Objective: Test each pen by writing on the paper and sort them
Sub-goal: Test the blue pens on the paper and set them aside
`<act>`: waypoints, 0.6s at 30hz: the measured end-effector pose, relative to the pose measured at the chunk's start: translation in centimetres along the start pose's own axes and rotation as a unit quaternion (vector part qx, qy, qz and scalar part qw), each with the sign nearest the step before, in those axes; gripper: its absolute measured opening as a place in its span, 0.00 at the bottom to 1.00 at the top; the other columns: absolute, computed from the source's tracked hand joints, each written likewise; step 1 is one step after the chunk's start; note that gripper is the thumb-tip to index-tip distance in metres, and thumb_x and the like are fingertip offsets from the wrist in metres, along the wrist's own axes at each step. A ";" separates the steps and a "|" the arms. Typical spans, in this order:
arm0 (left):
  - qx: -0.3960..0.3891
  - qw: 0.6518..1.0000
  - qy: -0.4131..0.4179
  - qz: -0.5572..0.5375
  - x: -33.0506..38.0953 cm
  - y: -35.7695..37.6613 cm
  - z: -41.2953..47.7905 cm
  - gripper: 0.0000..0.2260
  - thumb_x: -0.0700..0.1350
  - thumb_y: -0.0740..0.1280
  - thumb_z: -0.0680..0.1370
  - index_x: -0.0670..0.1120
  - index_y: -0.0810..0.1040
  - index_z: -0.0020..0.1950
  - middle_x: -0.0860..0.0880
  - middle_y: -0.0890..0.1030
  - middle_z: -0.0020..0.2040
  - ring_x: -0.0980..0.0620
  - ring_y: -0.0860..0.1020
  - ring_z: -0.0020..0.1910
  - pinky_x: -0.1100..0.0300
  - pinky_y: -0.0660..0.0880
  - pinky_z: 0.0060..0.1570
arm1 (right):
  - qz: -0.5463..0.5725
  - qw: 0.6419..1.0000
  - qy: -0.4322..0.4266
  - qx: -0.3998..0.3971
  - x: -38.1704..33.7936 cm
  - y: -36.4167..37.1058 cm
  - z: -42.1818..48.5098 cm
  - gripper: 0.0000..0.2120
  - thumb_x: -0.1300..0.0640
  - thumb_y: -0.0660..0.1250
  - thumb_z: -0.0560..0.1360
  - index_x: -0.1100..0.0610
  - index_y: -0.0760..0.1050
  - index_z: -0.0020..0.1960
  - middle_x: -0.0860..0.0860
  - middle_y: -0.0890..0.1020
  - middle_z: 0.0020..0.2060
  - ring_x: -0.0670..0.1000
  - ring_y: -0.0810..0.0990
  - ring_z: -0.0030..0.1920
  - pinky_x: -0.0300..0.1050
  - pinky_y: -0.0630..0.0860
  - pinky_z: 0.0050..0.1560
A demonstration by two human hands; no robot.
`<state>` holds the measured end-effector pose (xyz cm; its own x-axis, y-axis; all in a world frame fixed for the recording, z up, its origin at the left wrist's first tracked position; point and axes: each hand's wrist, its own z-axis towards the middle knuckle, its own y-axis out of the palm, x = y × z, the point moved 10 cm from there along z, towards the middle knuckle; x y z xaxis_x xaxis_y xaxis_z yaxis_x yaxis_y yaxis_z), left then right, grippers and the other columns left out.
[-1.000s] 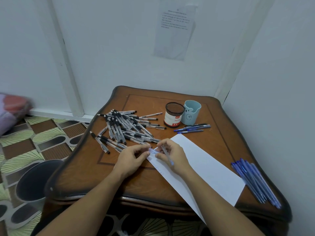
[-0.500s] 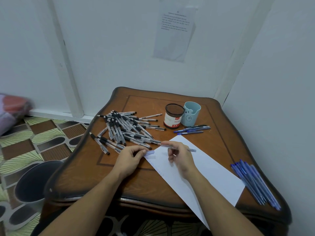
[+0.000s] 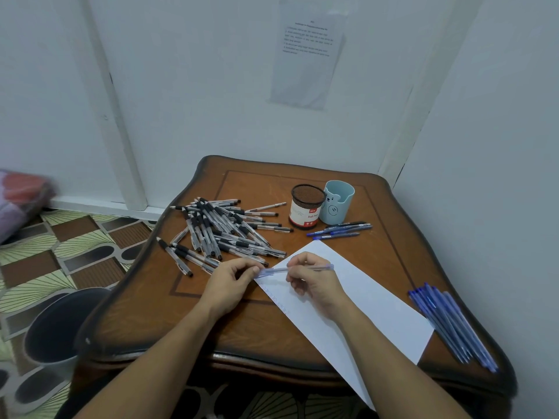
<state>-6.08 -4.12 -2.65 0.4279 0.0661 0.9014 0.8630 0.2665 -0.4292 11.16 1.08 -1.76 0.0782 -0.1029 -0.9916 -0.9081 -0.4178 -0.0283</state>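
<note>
A blue pen [image 3: 279, 270] lies level in the air just above the upper left corner of a white sheet of paper [image 3: 363, 303], held between two hands. The left hand [image 3: 233, 282] pinches its left end with curled fingertips; the right hand [image 3: 314, 282] grips the barrel with fingers wrapped around it. The paper lies slanted on a brown wooden table [image 3: 211, 328], with faint scribbles along its left edge. Behind the left hand is a heap of black-grip pens [image 3: 223, 231]. Farther back stand a mesh cup [image 3: 307, 207] and a pale blue cup [image 3: 337, 205], touching, with a few pens [image 3: 338, 229] just before them. A row of blue pens [image 3: 450, 322] lies at the table's right edge.
</note>
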 end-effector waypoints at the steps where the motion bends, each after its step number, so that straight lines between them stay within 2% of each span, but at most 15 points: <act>1: -0.002 1.000 0.001 0.000 0.0 0.1 0.0 0.07 0.46 0.65 0.80 0.56 0.82 0.49 0.59 0.82 0.49 0.60 0.76 0.52 0.62 0.72 0.51 | 0.006 1.000 0.000 -0.008 -0.1 0.1 -0.1 0.04 0.67 0.68 0.76 0.62 0.81 0.47 0.58 0.83 0.36 0.52 0.79 0.34 0.41 0.73 0.32; 3: -0.010 1.000 0.007 0.003 0.2 0.3 -0.1 0.07 0.46 0.65 0.80 0.56 0.81 0.49 0.59 0.81 0.48 0.60 0.76 0.51 0.64 0.71 0.48 | 0.048 0.998 0.014 -0.025 0.1 0.5 -0.2 0.05 0.63 0.69 0.77 0.63 0.83 0.50 0.61 0.85 0.42 0.54 0.82 0.38 0.40 0.74 0.33; 6: -0.026 1.000 0.010 0.005 0.5 0.7 -0.4 0.07 0.47 0.64 0.80 0.58 0.80 0.50 0.57 0.82 0.45 0.60 0.77 0.49 0.64 0.71 0.46 | 0.086 0.995 0.046 -0.029 0.6 0.6 -0.1 0.12 0.58 0.62 0.82 0.63 0.82 0.53 0.62 0.85 0.45 0.54 0.83 0.41 0.39 0.76 0.34; 11: -0.024 1.000 0.006 0.011 0.2 0.5 -0.3 0.05 0.48 0.68 0.78 0.57 0.83 0.49 0.55 0.83 0.42 0.56 0.78 0.45 0.59 0.74 0.44 | 0.084 0.994 0.029 -0.067 0.3 1.3 -0.3 0.11 0.60 0.62 0.81 0.63 0.82 0.54 0.61 0.85 0.45 0.54 0.83 0.43 0.39 0.80 0.39; 18: -0.017 1.000 0.002 0.008 0.3 0.3 -0.1 0.06 0.48 0.67 0.79 0.55 0.83 0.50 0.57 0.83 0.44 0.58 0.78 0.47 0.62 0.72 0.44 | 0.032 0.995 0.003 -0.100 -0.1 1.6 0.1 0.10 0.63 0.63 0.80 0.60 0.82 0.56 0.59 0.86 0.48 0.54 0.85 0.47 0.40 0.81 0.41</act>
<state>-5.67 -4.15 -2.56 0.4426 0.0670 0.8942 0.8644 0.2335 -0.4454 9.70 0.51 -1.66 0.0258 -0.1391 -0.9899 -0.8119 -0.5807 0.0604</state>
